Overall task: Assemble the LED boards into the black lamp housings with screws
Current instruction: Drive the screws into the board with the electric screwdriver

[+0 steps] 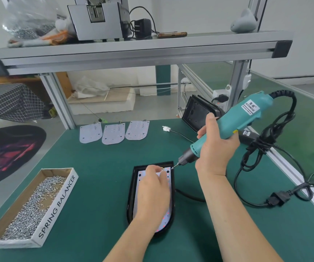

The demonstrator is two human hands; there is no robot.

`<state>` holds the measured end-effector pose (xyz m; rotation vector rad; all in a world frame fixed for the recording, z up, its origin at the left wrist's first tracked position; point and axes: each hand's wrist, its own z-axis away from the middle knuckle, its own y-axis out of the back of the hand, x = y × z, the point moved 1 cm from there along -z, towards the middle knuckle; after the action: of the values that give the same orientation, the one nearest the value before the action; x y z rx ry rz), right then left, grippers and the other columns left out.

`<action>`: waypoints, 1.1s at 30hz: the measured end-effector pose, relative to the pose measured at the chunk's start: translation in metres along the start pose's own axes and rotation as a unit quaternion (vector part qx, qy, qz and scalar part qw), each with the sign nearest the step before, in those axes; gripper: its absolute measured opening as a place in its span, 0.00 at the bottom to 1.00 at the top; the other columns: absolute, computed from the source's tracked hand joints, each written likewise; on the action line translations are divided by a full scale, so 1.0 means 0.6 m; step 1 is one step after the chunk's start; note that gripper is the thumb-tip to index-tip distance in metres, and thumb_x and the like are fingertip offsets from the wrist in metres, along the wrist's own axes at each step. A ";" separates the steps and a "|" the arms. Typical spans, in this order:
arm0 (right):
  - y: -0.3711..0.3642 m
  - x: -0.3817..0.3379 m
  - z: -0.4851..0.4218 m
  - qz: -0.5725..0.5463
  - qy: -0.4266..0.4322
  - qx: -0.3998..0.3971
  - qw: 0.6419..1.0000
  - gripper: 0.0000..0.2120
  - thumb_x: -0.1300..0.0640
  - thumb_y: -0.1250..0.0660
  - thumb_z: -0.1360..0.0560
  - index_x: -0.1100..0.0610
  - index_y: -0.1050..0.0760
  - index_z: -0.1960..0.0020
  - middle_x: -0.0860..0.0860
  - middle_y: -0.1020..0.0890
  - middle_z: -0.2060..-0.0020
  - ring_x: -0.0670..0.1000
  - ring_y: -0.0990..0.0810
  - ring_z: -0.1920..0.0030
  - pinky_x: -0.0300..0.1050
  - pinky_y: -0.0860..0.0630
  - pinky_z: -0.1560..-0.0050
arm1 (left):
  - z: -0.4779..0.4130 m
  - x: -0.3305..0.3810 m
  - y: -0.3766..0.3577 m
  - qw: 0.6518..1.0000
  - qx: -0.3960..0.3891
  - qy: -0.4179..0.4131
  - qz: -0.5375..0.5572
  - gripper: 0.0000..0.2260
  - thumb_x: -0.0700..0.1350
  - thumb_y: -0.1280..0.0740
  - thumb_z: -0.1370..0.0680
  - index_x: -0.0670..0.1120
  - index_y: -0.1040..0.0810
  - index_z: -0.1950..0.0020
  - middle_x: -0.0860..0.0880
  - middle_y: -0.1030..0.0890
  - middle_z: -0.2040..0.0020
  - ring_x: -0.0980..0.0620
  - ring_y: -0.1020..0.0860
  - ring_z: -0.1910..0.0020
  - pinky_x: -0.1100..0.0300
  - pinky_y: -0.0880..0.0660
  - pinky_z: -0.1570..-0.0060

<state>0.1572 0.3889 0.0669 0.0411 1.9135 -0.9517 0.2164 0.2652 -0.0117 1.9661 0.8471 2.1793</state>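
While the left hand (152, 191) lies palm-down on the LED board (140, 176), that board sits inside the black lamp housing (131, 195), which lies flat on the green mat (99, 167) at the centre front of the bench. Rounded end of the housing points toward the person, square end away. The hand covers most of the board; white strips with red dots show on either side of it.

Left thumb and forefinger are curled and meet at the board's far right corner, pinching a small yellowish piece (162, 168); too small to identify.

Right hand (215, 148) is wrapped fully round the teal electric screwdriver (247, 116), thumb along the top of the barrel. Tool is tilted, bit (174, 166) down and to the left, tip at the housing's far right corner, just beside the left fingertips. Whether the tip touches a screw cannot be told.

Black power cord (265, 148) runs from the tool's rear and lies bundled on the mat to the right.

Three spare LED boards (113, 134) lie side by side at the far edge. A second black housing (195, 112) leans upright at the far right, behind the tool. A cardboard box (57, 201) marked SPRING BALANCER, well to the left of the housing, holds loose silver screws (33, 205). A white connector (166, 128) on a thin lead lies beyond the housing.
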 end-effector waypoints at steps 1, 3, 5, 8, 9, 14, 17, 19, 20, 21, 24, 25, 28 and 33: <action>-0.001 0.002 0.000 0.003 0.003 -0.005 1.000 0.10 0.57 0.28 0.26 0.51 0.28 0.61 0.49 0.24 0.74 0.48 0.25 0.73 0.40 0.26 0.68 | 0.004 -0.004 0.002 0.991 0.018 -0.034 -0.125 0.08 0.47 0.42 0.17 0.48 0.28 0.40 0.54 0.23 0.66 0.50 0.25 0.64 0.56 0.32 0.63; -0.004 0.008 0.000 0.011 0.004 -0.020 1.000 0.10 0.57 0.27 0.26 0.52 0.28 0.61 0.51 0.25 0.73 0.48 0.26 0.73 0.40 0.26 0.69 | 0.009 -0.009 0.007 0.961 0.022 -0.065 -0.269 0.12 0.50 0.40 0.18 0.51 0.30 0.35 0.55 0.21 0.58 0.46 0.23 0.56 0.55 0.33 0.58; -0.005 0.017 0.001 0.028 0.007 -0.039 0.999 0.10 0.58 0.27 0.26 0.53 0.27 0.61 0.52 0.25 0.71 0.49 0.26 0.73 0.40 0.27 0.69 | 0.007 -0.008 0.005 0.936 -0.007 -0.086 -0.340 0.16 0.55 0.39 0.19 0.54 0.31 0.32 0.53 0.21 0.59 0.46 0.25 0.57 0.57 0.34 0.62; -0.004 0.031 0.000 0.086 0.026 -0.077 0.993 0.10 0.56 0.27 0.27 0.52 0.27 0.62 0.49 0.24 0.73 0.49 0.25 0.73 0.41 0.27 0.69 | 0.002 -0.004 0.003 0.906 -0.042 -0.119 -0.405 0.13 0.55 0.40 0.19 0.53 0.29 0.37 0.53 0.31 0.68 0.47 0.29 0.63 0.58 0.42 0.71; -0.001 0.037 0.001 0.104 0.030 -0.089 0.990 0.10 0.57 0.27 0.26 0.52 0.27 0.63 0.47 0.24 0.74 0.49 0.25 0.73 0.41 0.27 0.69 | 0.000 -0.004 0.003 0.899 -0.047 -0.125 -0.416 0.12 0.54 0.40 0.19 0.52 0.29 0.38 0.53 0.32 0.68 0.46 0.29 0.64 0.58 0.43 0.72; 0.006 0.060 0.010 0.142 0.032 -0.120 0.982 0.12 0.53 0.27 0.28 0.57 0.28 0.62 0.49 0.25 0.72 0.55 0.26 0.70 0.49 0.27 0.67 | -0.004 -0.006 0.004 0.869 -0.057 -0.156 -0.467 0.18 0.56 0.42 0.17 0.54 0.33 0.28 0.53 0.34 0.68 0.46 0.30 0.63 0.58 0.45 0.73; 0.005 0.064 0.015 0.149 0.032 -0.125 0.980 0.12 0.51 0.27 0.29 0.57 0.28 0.61 0.48 0.24 0.72 0.55 0.26 0.70 0.50 0.26 0.66 | -0.004 -0.008 0.002 0.858 -0.059 -0.163 -0.484 0.18 0.56 0.43 0.16 0.53 0.34 0.27 0.53 0.34 0.68 0.46 0.30 0.62 0.58 0.45 0.72; 0.004 0.065 0.017 0.147 0.035 -0.129 0.980 0.14 0.50 0.27 0.30 0.57 0.28 0.61 0.49 0.24 0.72 0.57 0.26 0.70 0.50 0.25 0.66 | -0.005 -0.011 0.001 0.858 -0.060 -0.164 -0.482 0.17 0.56 0.43 0.16 0.53 0.33 0.29 0.53 0.34 0.68 0.46 0.29 0.63 0.58 0.45 0.72; 0.004 0.067 0.017 0.147 0.036 -0.129 0.980 0.16 0.48 0.27 0.30 0.59 0.28 0.61 0.50 0.24 0.71 0.60 0.26 0.70 0.52 0.26 0.66 | -0.006 -0.012 0.001 0.859 -0.059 -0.164 -0.482 0.17 0.55 0.43 0.17 0.53 0.33 0.29 0.53 0.34 0.68 0.46 0.29 0.63 0.57 0.45 0.72; 0.004 0.068 0.018 0.145 0.036 -0.128 0.980 0.18 0.47 0.27 0.31 0.61 0.28 0.60 0.52 0.25 0.71 0.63 0.26 0.69 0.53 0.26 0.66 | -0.007 -0.013 0.001 0.859 -0.058 -0.164 -0.481 0.16 0.55 0.43 0.17 0.53 0.33 0.30 0.52 0.33 0.68 0.46 0.30 0.64 0.57 0.45 0.72; 0.005 0.071 0.016 0.145 0.035 -0.122 0.981 0.20 0.47 0.27 0.31 0.63 0.29 0.59 0.57 0.25 0.70 0.68 0.26 0.66 0.56 0.25 0.66 | -0.009 -0.016 -0.001 0.862 -0.054 -0.164 -0.476 0.16 0.55 0.43 0.17 0.53 0.33 0.30 0.52 0.33 0.68 0.46 0.31 0.65 0.57 0.44 0.72; 0.006 0.071 0.016 0.146 0.033 -0.120 0.981 0.19 0.48 0.27 0.30 0.64 0.29 0.59 0.59 0.25 0.70 0.68 0.26 0.66 0.57 0.25 0.66 | -0.010 -0.017 -0.002 0.862 -0.054 -0.165 -0.476 0.17 0.55 0.43 0.17 0.54 0.34 0.28 0.52 0.33 0.68 0.46 0.31 0.65 0.57 0.44 0.72; 0.008 0.074 0.014 0.148 0.023 -0.116 0.982 0.19 0.51 0.27 0.29 0.66 0.30 0.58 0.60 0.26 0.70 0.65 0.26 0.69 0.56 0.26 0.67 | -0.012 -0.017 -0.003 0.863 -0.058 -0.164 -0.475 0.19 0.56 0.44 0.17 0.54 0.35 0.26 0.52 0.33 0.68 0.46 0.30 0.63 0.58 0.44 0.72; 0.005 0.076 0.017 0.142 0.031 -0.122 0.982 0.22 0.46 0.27 0.31 0.65 0.30 0.58 0.61 0.25 0.69 0.66 0.26 0.68 0.55 0.25 0.67 | -0.011 -0.017 -0.003 0.865 -0.058 -0.162 -0.472 0.16 0.55 0.43 0.17 0.54 0.32 0.30 0.52 0.33 0.68 0.45 0.29 0.63 0.58 0.43 0.72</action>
<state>0.1418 0.3686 0.0278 0.1972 2.0042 -0.5267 0.2115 0.2602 -0.0214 1.3272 1.2195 1.2513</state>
